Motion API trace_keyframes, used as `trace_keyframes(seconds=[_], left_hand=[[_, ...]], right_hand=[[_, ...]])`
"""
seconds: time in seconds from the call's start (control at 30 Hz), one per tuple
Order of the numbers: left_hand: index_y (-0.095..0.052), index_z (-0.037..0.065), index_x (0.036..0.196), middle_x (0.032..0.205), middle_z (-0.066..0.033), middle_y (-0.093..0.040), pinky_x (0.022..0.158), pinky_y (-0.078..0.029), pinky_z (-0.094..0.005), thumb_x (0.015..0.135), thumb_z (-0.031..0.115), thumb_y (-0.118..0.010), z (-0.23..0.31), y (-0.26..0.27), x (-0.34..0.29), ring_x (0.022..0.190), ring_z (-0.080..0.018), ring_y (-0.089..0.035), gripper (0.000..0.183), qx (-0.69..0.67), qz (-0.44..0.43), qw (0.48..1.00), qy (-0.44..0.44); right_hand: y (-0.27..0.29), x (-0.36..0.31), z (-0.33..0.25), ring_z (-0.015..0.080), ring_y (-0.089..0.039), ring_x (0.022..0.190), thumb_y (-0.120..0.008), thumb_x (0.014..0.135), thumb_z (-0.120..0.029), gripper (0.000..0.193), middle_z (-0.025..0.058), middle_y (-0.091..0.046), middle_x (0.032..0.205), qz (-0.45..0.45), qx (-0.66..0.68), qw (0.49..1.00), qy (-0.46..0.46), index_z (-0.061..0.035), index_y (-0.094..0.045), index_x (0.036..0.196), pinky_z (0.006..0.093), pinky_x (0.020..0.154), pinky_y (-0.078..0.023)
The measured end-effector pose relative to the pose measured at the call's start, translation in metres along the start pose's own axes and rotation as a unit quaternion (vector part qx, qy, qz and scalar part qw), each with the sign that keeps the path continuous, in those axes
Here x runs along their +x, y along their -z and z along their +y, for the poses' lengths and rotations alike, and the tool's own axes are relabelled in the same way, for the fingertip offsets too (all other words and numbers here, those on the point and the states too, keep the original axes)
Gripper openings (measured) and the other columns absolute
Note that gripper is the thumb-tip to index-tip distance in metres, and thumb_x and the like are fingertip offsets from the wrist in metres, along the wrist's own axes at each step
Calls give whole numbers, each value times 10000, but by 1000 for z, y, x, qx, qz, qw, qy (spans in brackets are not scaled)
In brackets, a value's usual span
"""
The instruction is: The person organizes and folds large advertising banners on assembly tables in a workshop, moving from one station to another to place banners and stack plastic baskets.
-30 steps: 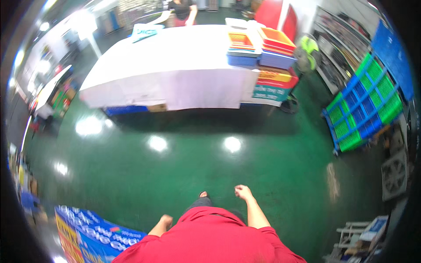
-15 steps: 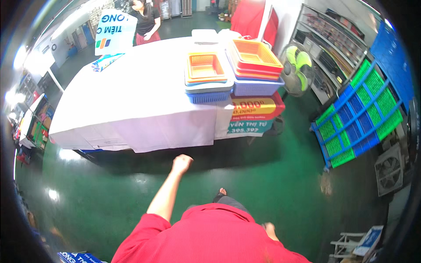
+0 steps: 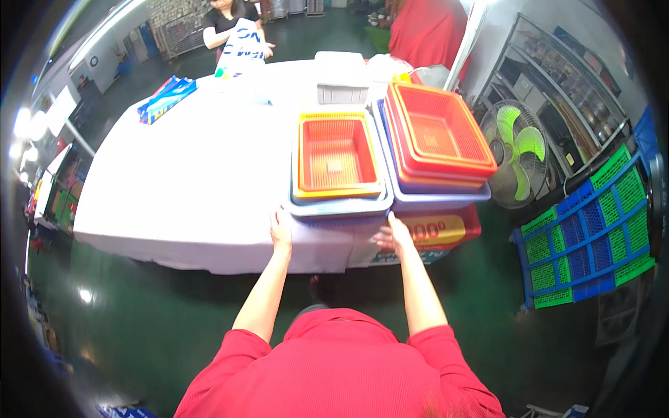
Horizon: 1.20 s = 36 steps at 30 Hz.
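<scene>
Both of my arms, in red sleeves, reach forward to the near edge of a white-covered table. A stack of rectangular plastic baskets stands there: an orange basket (image 3: pixel 336 143) on top, a grey-blue basket (image 3: pixel 341 207) lower down. My left hand (image 3: pixel 281 232), fingers stretched out, is by the stack's front left corner. My right hand (image 3: pixel 396 235) has its fingers apart at the front right corner, a fingertip close to the rim. Whether either hand touches the stack I cannot tell. Close on the right stands a taller stack, with a red-orange basket (image 3: pixel 446 129) above a purple basket (image 3: pixel 449 198).
White containers (image 3: pixel 341 78) sit behind the stacks. A blue printed package (image 3: pixel 167 99) lies on the white tablecloth (image 3: pixel 188 174). Across the table a person (image 3: pixel 226 17) handles a printed sheet or bag (image 3: pixel 244 45). At right are a fan (image 3: pixel 517 153) and a blue-green rack (image 3: pixel 585 230).
I have come closer to the table. My left hand, curled before, has opened beside the smaller stack, and my right hand has risen from my side to its other corner.
</scene>
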<state>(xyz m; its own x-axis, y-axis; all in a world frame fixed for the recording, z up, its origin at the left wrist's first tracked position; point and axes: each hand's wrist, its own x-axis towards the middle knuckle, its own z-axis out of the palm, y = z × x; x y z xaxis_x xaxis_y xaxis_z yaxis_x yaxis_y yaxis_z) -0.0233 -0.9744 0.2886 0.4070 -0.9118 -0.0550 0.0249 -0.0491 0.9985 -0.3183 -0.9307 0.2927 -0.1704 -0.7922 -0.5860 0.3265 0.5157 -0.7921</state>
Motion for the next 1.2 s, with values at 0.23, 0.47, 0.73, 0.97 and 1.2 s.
trace_keyframes(seconds=[0.23,0.47,0.73,0.97,1.2], left_hand=[[-450,-36,1193,1206,-157,-488,948,-331,-312,928,277,-339,-12,-47,48,1131,-258,-443,425,67,8,997,-42],[-436,-54,1201,1201,-167,-488,952,-324,-299,936,244,-325,-3,-60,75,1127,-251,-445,414,65,-30,996,-57],[-359,-53,1257,1248,-153,-439,978,-300,-309,939,330,-294,-10,-53,80,1171,-228,-399,503,-163,-84,982,52],[-455,-17,1185,1117,-102,-543,887,-404,-317,901,265,-382,-54,-36,112,1014,-174,-523,407,-251,-157,932,207],[-471,-24,1167,1088,-105,-548,834,-436,-303,888,258,-423,-32,-47,101,972,-177,-540,400,-327,-119,915,205]], right_hand=[[-9,-1,-12,295,-615,855,-430,847,-511,691,251,-436,1155,14,39,999,27,-89,-184,1336,325,631,-517],[-21,13,-32,228,-606,868,-562,839,-285,655,182,-550,997,32,7,999,22,38,-214,1290,284,642,-492],[-6,3,-35,298,-569,962,-626,783,-207,906,248,-436,1165,-51,74,995,-34,34,52,1332,363,744,-499],[-4,40,-31,375,-532,1006,-560,817,-185,196,115,-512,878,-126,209,960,-139,-9,-485,865,407,803,-493],[-6,37,-31,392,-520,1026,-451,882,-130,522,207,-402,1207,-163,174,957,-164,-102,-142,1302,419,768,-504]])
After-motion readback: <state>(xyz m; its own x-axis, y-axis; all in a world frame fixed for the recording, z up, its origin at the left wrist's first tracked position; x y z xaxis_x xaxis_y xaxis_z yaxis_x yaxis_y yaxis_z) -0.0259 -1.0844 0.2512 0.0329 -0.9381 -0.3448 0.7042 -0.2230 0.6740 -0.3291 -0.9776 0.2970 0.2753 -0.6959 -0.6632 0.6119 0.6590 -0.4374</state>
